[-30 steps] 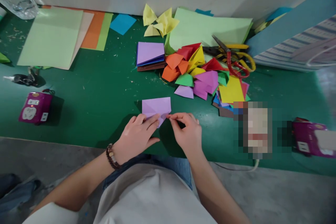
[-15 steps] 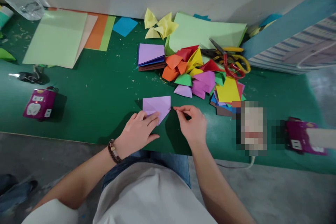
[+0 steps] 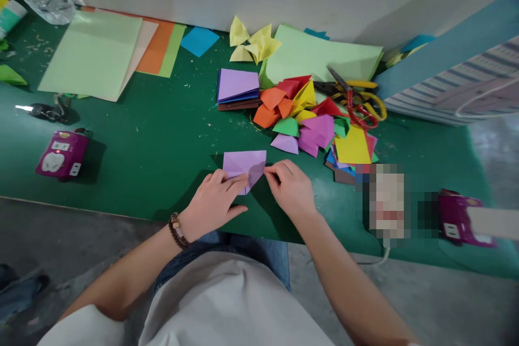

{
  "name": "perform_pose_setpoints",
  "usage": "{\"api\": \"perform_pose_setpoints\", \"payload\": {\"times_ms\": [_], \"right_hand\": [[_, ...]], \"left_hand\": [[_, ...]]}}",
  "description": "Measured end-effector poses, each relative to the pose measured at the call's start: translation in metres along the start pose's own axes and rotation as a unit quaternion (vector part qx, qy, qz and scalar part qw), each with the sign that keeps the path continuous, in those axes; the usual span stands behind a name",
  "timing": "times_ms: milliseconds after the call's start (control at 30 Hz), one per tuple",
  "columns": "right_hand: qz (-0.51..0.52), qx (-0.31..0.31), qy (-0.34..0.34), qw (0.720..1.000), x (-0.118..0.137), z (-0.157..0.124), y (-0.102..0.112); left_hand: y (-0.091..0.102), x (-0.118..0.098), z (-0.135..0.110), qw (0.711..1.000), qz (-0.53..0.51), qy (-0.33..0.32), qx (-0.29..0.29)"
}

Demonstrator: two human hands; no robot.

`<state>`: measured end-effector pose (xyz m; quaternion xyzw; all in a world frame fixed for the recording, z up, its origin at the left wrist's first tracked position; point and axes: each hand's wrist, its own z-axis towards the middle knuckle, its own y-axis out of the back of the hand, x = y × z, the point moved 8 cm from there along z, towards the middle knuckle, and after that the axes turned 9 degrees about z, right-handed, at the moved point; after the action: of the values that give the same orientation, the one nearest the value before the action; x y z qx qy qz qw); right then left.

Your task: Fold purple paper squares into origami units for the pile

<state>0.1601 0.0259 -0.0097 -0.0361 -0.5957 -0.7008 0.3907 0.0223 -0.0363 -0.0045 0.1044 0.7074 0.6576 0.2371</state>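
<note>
A light purple folded paper (image 3: 244, 164) lies on the green table top (image 3: 154, 140) near its front edge. My left hand (image 3: 214, 200) rests on the paper's lower left part, fingers stretched flat and pressing it down. My right hand (image 3: 290, 186) is at the paper's right corner, thumb and forefinger pinched on that corner. A beaded bracelet (image 3: 175, 231) is on my left wrist.
Behind the paper lie a heap of folded coloured paper shapes (image 3: 302, 113), a stack of purple squares (image 3: 238, 88), yellow folded pieces (image 3: 251, 43), scissors (image 3: 352, 94), and large sheets (image 3: 95, 54). A magenta box (image 3: 62, 154) sits left, another (image 3: 462, 219) right, a striped bag (image 3: 458, 81) at the back right.
My right hand drew slightly away to the right of the paper, then came back onto its right corner. My left hand stayed pressing on the paper. The camera shifted a little.
</note>
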Motion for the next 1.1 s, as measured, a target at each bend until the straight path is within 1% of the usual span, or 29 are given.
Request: {"api": "perform_pose_setpoints", "payload": {"times_ms": [67,200,400,500,567,633,667,733,800,900,1000,1100], "right_hand": [[-0.004,0.007,0.011,1.000,0.004,-0.001,-0.001],[0.020,0.046,0.036,0.998,0.019,-0.007,-0.010],[0.046,0.084,0.071,0.993,0.045,-0.024,-0.025],[0.094,0.093,0.064,0.989,0.050,-0.031,-0.024],[0.147,0.077,0.029,0.986,0.043,-0.032,-0.015],[0.178,0.025,-0.032,0.983,0.025,-0.029,0.000],[0.169,-0.017,-0.067,0.983,0.014,-0.028,0.010],[0.140,-0.049,-0.104,0.984,-0.002,-0.022,0.021],[0.132,-0.038,-0.112,0.984,-0.010,-0.014,0.021],[0.135,-0.004,-0.095,0.986,-0.009,-0.002,0.009],[0.126,0.016,-0.080,0.989,-0.005,0.002,-0.001],[0.108,0.028,-0.078,0.991,-0.005,0.002,-0.006]], "left_hand": [[0.000,0.001,0.000,1.000,-0.005,0.002,-0.001],[0.000,0.004,0.001,0.999,-0.022,0.030,-0.006],[-0.002,0.006,0.000,0.998,-0.036,0.044,-0.001],[-0.002,0.007,0.000,0.998,-0.032,0.046,-0.001],[-0.001,0.006,0.000,0.999,-0.031,0.041,-0.001],[-0.001,0.006,0.000,0.999,-0.035,0.034,-0.001],[0.000,0.007,0.000,0.999,-0.036,0.029,-0.001],[0.001,0.006,0.000,0.999,-0.031,0.009,-0.003],[0.002,0.003,-0.001,1.000,-0.018,-0.023,-0.004],[0.003,-0.001,-0.004,0.998,0.015,-0.053,0.003],[0.003,-0.004,-0.006,0.998,0.053,-0.043,0.011],[0.004,-0.007,-0.010,0.997,0.077,-0.015,0.013]]}}
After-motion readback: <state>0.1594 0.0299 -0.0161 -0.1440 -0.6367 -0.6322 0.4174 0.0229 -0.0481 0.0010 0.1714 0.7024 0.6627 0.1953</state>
